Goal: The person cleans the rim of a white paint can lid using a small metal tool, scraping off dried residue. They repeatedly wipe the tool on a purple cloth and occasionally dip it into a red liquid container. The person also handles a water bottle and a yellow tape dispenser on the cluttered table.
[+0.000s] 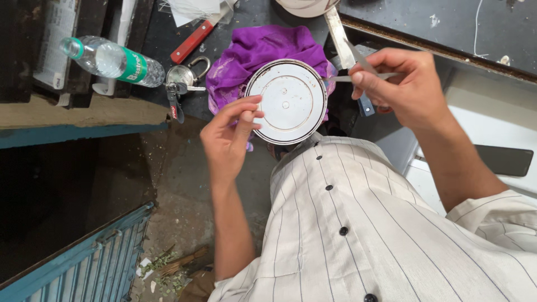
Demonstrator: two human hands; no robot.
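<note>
Near the middle of the frame the left hand (229, 134) pinches the lower left rim of a round white disc with a dark edge (286, 101), thumb and fingertips closed on it, holding it face-up above a crumpled purple cloth (263, 50). To the right of the disc, the right hand (405, 84) grips a thin metal tool, apparently tweezers (358, 77), its fingers closed around it and the tip pointing left to touch the disc's right edge. In the upper left, on the dark table (475, 22), lie a clear plastic water bottle with a green label (112, 60), a padlock with keys (187, 75) and a red-handled tool (193, 40). A striped, buttoned shirt (380, 223) fills the lower right.
</note>
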